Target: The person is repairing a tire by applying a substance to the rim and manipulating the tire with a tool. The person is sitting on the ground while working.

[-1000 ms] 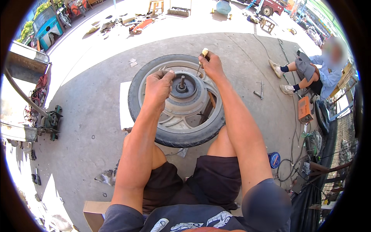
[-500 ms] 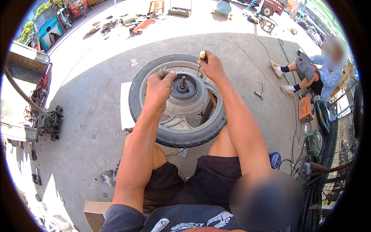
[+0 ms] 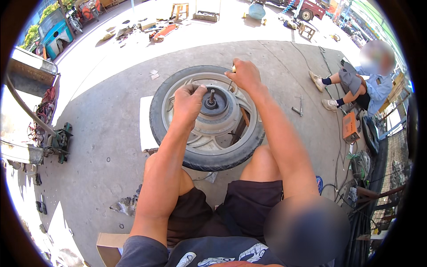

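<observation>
A spoked wheel with a black tyre (image 3: 209,163) lies flat before my knees. Its grey metal hub (image 3: 207,124) faces up, with a short axle (image 3: 212,94) standing from the dark centre. In my right hand (image 3: 247,76) is a screwdriver (image 3: 234,69) with a pale yellow handle, largely covered by the fingers. Its thin shaft points down at the hub's far right edge. My left hand (image 3: 188,103) is closed over the hub's left side, thumb and fingers pinched together near the axle. Whatever that pinch may hold is hidden.
A white board (image 3: 145,124) lies partly under the wheel. To the right are a T-shaped wrench (image 3: 300,107), an orange box-shaped machine (image 3: 350,127), cables and a seated person (image 3: 376,91). A cardboard box (image 3: 111,242) is at lower left, a green metal device (image 3: 62,140) farther left.
The screwdriver handle, upright and plainly seen before, now leans and is more covered by my right hand. My left hand has turned slightly beside the axle. The view has shifted a little.
</observation>
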A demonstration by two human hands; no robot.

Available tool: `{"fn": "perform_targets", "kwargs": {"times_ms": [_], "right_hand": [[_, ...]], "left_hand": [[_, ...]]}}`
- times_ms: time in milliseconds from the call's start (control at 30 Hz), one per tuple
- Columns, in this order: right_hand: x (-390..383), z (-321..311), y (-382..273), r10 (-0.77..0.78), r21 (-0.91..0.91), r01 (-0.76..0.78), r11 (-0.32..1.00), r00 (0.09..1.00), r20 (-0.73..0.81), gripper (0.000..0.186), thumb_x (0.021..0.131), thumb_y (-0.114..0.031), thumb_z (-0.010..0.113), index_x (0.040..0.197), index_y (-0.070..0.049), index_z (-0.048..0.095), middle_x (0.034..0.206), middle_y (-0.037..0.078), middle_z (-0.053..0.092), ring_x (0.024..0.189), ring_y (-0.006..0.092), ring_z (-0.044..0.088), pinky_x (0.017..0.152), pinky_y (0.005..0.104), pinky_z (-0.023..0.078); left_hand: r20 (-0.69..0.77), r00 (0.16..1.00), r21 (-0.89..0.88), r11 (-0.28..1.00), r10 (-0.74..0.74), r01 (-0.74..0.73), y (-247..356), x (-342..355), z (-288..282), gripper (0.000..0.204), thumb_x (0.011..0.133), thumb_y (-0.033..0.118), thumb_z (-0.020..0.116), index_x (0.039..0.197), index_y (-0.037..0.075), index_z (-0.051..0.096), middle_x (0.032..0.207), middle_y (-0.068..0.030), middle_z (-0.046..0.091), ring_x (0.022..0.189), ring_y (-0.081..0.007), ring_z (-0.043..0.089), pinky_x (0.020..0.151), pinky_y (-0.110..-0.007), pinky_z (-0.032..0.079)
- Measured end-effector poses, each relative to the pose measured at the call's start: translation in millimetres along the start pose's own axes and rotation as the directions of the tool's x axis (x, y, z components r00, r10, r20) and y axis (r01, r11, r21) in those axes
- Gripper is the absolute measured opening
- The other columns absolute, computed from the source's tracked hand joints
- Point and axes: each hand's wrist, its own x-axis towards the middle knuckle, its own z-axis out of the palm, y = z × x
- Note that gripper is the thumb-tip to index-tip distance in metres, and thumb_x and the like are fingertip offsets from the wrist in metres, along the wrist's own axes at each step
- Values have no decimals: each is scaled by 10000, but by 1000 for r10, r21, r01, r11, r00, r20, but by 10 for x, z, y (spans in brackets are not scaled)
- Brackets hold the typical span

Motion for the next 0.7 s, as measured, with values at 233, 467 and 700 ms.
{"fn": "perform_targets", "kwargs": {"times_ms": [233,467,700], "right_hand": [[166,-63,-48,-36,-40,44,998,985,169,247,820,-178,724,950,26,677,955,260,700,974,402,673,856,468,541],[250,14,27,-177,57,169,984,957,231,184,806,-56,638,962,33,675,996,275,690,990,407,668,873,467,536],[223,18,-22,-199,31,196,980,960,198,205,826,-120,703,949,39,660,960,273,686,975,421,661,856,481,523]], "left_hand": [[-5,1000,29,999,22,-21,-29,11,19,209,922,165,666,937,-43,662,671,19,534,526,-43,429,461,-215,308],[-3,998,42,997,59,-59,-94,56,12,211,924,160,658,909,-49,672,672,10,544,547,-54,442,488,-228,329],[-13,999,57,998,39,-38,-97,59,22,245,903,176,667,899,-66,702,731,-54,629,662,-103,527,612,-288,422]]}}
